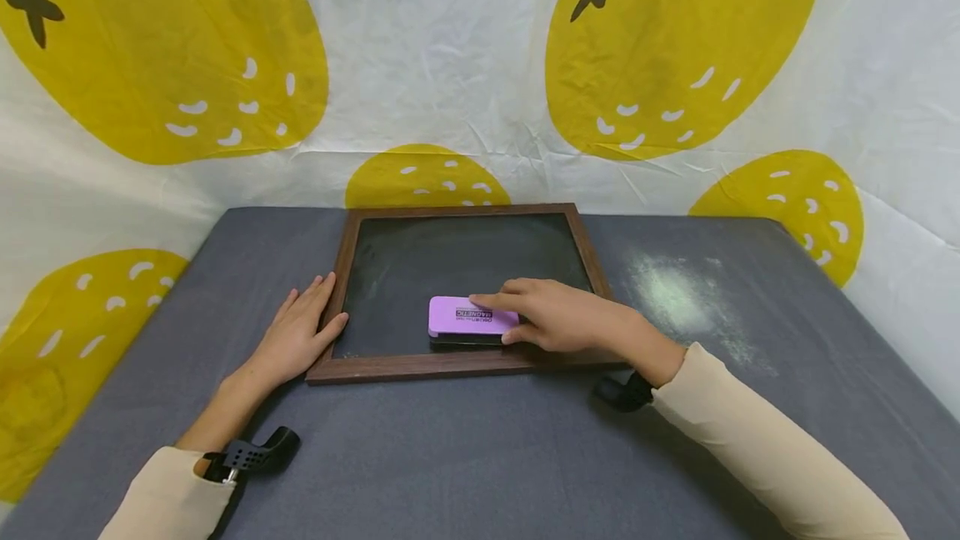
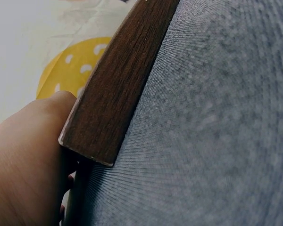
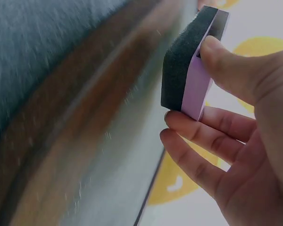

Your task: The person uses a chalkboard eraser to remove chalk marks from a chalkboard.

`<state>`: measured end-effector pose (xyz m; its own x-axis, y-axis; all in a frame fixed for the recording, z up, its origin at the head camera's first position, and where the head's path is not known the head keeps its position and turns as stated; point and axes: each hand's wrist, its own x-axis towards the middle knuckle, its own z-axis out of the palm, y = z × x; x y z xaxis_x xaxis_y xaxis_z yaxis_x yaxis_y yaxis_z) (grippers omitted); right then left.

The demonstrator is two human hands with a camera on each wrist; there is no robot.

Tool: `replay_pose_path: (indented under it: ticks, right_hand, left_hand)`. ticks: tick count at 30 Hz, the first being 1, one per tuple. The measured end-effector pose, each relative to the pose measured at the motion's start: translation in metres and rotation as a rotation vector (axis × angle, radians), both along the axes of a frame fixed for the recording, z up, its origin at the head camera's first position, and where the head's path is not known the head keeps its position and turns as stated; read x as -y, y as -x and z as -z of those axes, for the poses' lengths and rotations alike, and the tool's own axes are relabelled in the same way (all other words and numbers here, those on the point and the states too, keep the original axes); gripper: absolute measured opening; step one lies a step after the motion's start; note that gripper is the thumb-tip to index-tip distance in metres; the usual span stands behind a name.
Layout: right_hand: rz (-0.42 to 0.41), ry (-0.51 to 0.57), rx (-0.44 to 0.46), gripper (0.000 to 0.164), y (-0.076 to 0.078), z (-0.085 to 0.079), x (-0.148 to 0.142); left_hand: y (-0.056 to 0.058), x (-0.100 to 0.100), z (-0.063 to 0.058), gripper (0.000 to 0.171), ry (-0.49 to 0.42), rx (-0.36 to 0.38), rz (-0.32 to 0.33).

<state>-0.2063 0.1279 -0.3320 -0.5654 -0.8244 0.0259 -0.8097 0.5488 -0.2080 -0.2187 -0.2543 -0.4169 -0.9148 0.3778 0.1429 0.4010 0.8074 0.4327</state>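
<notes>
A small blackboard [image 1: 405, 273] with a brown wooden frame [image 1: 420, 367] lies on the grey table. My right hand [image 1: 558, 315] grips a purple magnetic eraser [image 1: 474, 317] over the lower right part of the board. In the right wrist view, the thumb and fingers pinch the eraser [image 3: 193, 70] by its sides, its dark felt pad towards the board surface. My left hand [image 1: 298, 332] rests at the left edge of the frame, fingers straight and the thumb on the wood. The left wrist view shows that hand [image 2: 28, 160] beside the frame's corner [image 2: 108, 108].
A whitish chalk-dust patch [image 1: 678, 298] marks the grey tablecloth [image 1: 450, 457] right of the board. Behind the table hangs a white cloth [image 1: 435, 40] with yellow fruit shapes. Both wrists wear black camera mounts [image 1: 262, 450].
</notes>
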Motion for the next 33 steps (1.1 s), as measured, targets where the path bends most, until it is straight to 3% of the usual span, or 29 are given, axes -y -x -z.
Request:
replay_pose_path:
  ticks: [10,22,26,33]
  right_hand:
    - [0.107,0.082,0.021,0.059,0.003,-0.007,-0.048]
    - [0.317,0.157,-0.051,0.059,-0.009,-0.005,-0.112]
    - [0.399,0.188,-0.126,0.057,-0.019,-0.007,-0.139]
    - [0.618,0.119,-0.275,0.053,-0.030,-0.014,-0.175]
  left_hand:
    - [0.002,-0.001,-0.004,0.071,0.000,0.007,0.003]
    - [-0.004,0.005,0.000,0.074,-0.044,0.028,-0.012]
    - [-0.003,0.002,-0.001,0.075,-0.063,0.021,-0.012]
    - [-0.004,0.000,0.000,0.074,-0.110,-0.017,-0.016]
